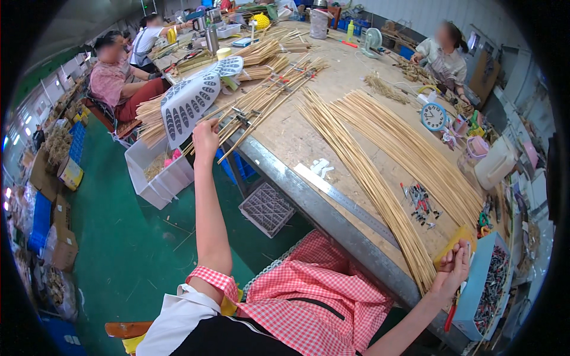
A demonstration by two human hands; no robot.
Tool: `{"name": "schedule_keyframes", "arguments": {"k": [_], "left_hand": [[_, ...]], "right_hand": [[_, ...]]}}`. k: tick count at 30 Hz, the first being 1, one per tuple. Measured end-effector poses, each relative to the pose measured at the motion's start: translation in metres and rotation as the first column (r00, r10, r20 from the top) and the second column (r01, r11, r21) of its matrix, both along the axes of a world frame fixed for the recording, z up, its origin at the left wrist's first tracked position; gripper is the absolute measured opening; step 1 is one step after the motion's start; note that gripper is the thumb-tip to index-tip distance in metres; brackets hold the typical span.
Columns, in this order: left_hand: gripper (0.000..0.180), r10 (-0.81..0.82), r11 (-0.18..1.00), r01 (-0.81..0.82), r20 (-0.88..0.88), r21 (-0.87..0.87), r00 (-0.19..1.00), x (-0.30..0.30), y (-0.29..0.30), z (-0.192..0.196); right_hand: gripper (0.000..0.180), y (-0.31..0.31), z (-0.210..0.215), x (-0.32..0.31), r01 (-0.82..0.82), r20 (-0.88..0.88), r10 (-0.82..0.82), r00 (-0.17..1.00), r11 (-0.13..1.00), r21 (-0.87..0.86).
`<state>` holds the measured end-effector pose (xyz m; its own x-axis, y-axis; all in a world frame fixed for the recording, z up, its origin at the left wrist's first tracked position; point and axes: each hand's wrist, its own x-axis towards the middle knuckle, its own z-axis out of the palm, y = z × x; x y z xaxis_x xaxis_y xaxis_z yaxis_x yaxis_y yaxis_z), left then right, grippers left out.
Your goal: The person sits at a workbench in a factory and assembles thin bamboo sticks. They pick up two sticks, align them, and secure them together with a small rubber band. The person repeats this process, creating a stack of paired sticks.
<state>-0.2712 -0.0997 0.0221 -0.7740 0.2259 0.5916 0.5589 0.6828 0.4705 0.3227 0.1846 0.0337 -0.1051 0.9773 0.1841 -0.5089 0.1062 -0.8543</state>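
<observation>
Pale straw-coloured reeds [380, 172] are laid in long fanned rows across the tabletop [297, 139], running from its middle to the near edge. The left hand [205, 137] is stretched to the left edge, fingers curled at a clipped bundle [261, 107]; whether it is gripped cannot be told. The right hand [454, 267] is loosely closed on a yellow block [454, 244] at the reeds' near ends. The reeds are judged light, stiff, brittle; best gathered mid-length.
</observation>
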Motion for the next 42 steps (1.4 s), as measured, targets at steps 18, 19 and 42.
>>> {"name": "schedule_keyframes", "arguments": {"k": [18, 19, 42], "left_hand": [[0.027, -0.622, 0.769, 0.619, -0.038, 0.157, 0.782, 0.229, 0.078, 0.001], [0.027, -0.673, 0.731, 0.668, -0.014, 0.139, 0.739, 0.242, 0.087, -0.002], [0.026, -0.842, 0.535, 0.834, 0.003, 0.135, 0.539, 0.308, 0.123, -0.042]], "right_hand": [[0.019, 0.06, 0.011, -0.066, -0.283, 0.875, -0.404, 0.267, 0.835, 0.472], [0.018, 0.078, 0.009, -0.068, -0.379, 0.831, -0.533, 0.161, 0.744, 0.55], [0.01, 0.167, -0.024, -0.065, -0.459, 0.716, -0.697, 0.049, 0.621, 0.636]]}}
